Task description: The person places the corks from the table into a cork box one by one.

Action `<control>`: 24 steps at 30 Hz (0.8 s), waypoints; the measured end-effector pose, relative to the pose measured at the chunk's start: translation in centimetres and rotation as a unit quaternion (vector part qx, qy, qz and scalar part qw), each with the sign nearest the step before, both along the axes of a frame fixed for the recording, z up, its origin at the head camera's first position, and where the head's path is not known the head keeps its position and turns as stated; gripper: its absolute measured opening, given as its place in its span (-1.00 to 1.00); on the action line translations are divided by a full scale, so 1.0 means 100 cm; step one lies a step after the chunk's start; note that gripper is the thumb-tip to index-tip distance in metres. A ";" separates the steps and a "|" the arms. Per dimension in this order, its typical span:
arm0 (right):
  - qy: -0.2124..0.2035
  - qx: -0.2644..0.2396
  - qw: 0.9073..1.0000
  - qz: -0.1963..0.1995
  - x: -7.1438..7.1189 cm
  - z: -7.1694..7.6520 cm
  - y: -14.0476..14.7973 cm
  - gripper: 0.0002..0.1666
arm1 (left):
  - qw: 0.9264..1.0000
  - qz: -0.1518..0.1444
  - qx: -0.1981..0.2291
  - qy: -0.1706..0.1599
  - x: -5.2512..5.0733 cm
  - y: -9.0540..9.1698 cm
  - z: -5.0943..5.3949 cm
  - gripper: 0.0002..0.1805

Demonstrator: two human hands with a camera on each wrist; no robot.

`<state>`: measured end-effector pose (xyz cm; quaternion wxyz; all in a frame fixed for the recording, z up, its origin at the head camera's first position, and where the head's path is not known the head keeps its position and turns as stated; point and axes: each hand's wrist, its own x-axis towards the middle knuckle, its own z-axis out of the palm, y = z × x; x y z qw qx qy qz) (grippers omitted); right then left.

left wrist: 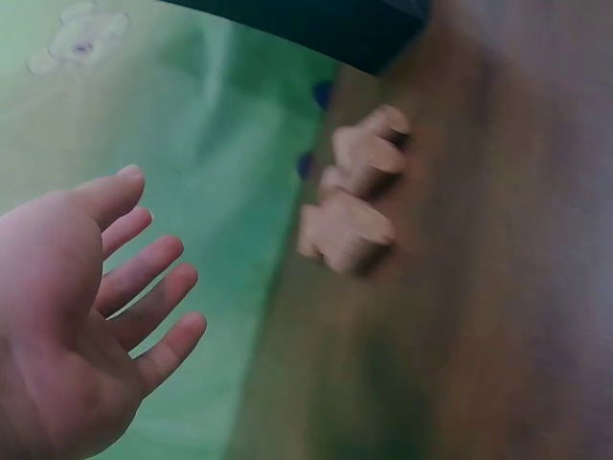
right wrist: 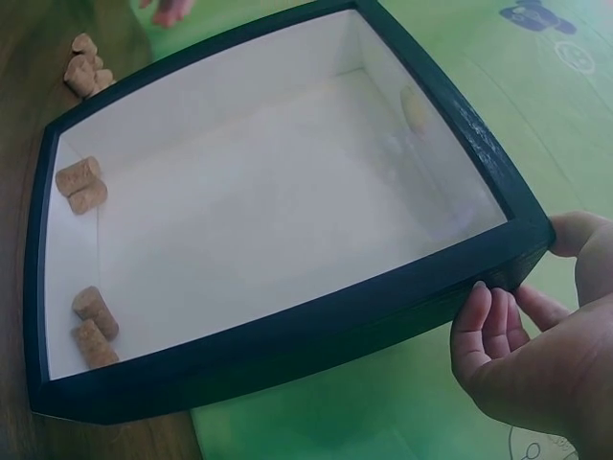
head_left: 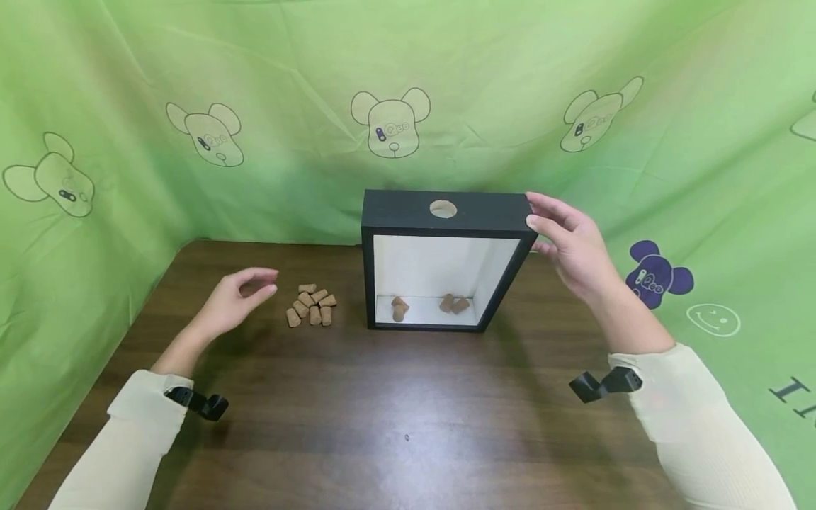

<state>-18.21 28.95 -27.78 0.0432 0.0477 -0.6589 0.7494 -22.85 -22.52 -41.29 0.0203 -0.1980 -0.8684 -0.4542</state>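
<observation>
A black-framed box [head_left: 446, 231] with a white inside and a round hole in its top stands upright on the table. Several corks lie on its floor, among them a cork [head_left: 460, 305] at the right and a cork [right wrist: 94, 343] in the right wrist view. My right hand [head_left: 574, 251] grips the box's upper right corner, thumb on the near side. Left of the box lies a pile of corks [head_left: 306, 299], also in the left wrist view [left wrist: 354, 230]. My left hand [head_left: 232, 301] hovers just left of that pile, fingers spread and relaxed, holding nothing.
The brown wooden table [head_left: 357, 411] extends toward me. Green cloth [head_left: 287, 142] with printed bear heads hangs behind the table and on both sides. A black camera mount sits on each wrist, the left one [head_left: 197, 404] and the right one [head_left: 605, 383].
</observation>
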 end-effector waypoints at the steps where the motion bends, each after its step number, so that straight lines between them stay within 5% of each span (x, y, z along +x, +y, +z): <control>1: -0.001 -0.002 1.000 0.000 0.000 0.000 0.000 -0.47 | 1.000 0.001 0.000 -0.004 0.002 -0.002 -0.007 -0.62; 9: 0.000 -0.001 1.000 -0.002 -0.001 -0.001 0.000 -0.53 | 0.999 -0.002 -0.007 -0.039 0.012 -0.013 -0.043 -0.56; 24: -0.003 -0.014 1.000 0.000 -0.001 0.000 -0.002 -0.48 | 0.998 -0.001 -0.045 -0.044 0.015 -0.002 -0.062 -0.55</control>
